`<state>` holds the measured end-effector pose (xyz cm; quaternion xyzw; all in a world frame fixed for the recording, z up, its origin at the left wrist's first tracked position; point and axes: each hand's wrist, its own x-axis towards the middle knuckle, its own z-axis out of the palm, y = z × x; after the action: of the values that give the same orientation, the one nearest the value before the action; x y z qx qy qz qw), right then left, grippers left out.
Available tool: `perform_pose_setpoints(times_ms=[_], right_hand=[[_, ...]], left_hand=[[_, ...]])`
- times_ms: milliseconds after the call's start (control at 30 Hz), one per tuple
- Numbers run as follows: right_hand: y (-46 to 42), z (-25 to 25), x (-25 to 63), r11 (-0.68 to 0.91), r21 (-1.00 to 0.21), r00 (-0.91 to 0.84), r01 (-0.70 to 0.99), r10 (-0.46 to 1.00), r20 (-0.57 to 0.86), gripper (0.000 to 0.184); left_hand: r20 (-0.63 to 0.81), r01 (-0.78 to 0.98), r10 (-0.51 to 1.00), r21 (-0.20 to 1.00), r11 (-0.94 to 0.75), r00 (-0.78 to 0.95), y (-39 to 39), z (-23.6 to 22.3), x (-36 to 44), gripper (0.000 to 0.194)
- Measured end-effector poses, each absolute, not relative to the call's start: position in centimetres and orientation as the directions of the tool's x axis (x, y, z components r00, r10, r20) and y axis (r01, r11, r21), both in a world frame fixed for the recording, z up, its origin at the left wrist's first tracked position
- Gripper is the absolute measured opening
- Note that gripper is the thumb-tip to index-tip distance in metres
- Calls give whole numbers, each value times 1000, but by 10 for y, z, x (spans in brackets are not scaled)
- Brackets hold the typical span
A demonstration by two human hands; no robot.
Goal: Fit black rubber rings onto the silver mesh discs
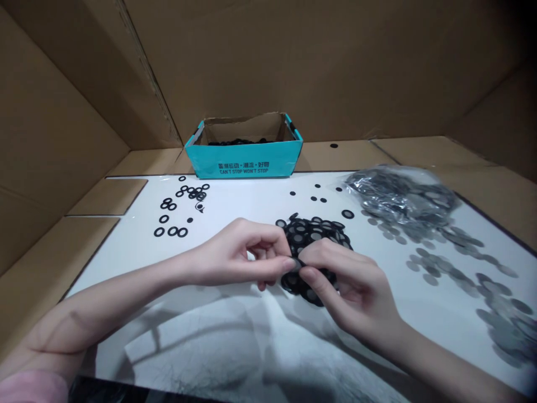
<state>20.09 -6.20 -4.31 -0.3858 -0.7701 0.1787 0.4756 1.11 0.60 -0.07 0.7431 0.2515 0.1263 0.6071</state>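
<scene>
Both hands meet at the middle of the white surface, pinching one small black disc [297, 265] between thumbs and fingers. My left hand [251, 254] is closed on its left edge, and my right hand [352, 280] is closed on its right edge. Just behind and below them lies a pile of black-rimmed discs [315, 237] with grey centres, partly hidden by my right hand. Over to the left, several loose black rings [173, 230] are scattered flat, with a tangled cluster among them.
A turquoise box [247, 159] holding black pieces stands at the back. On the right, a clear plastic bag [398, 196] full of grey discs rests near loose translucent grey discs [457, 274]. Small black discs [318, 186] lie behind the pile. Cardboard walls [314, 61] enclose the white tabletop [239, 201].
</scene>
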Motion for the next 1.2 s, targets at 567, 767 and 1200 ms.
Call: perform_pose_setpoints(times_ms=[567,767,1200], right_hand=[[-62,-46,199,644,-615,-248,454,755,608,14],[-59,-44,202,649,-594,-271,475,751,603,12],[-58,-42,205,666,-656,-284,355,745,603,14]], left_hand=[[-148,240,541,965,-105,828,6,-2,14,15],[-20,168,597,967,-193,802,3,-6,17,16],[-29,205,556,944,-257,831,0,5,13,12]])
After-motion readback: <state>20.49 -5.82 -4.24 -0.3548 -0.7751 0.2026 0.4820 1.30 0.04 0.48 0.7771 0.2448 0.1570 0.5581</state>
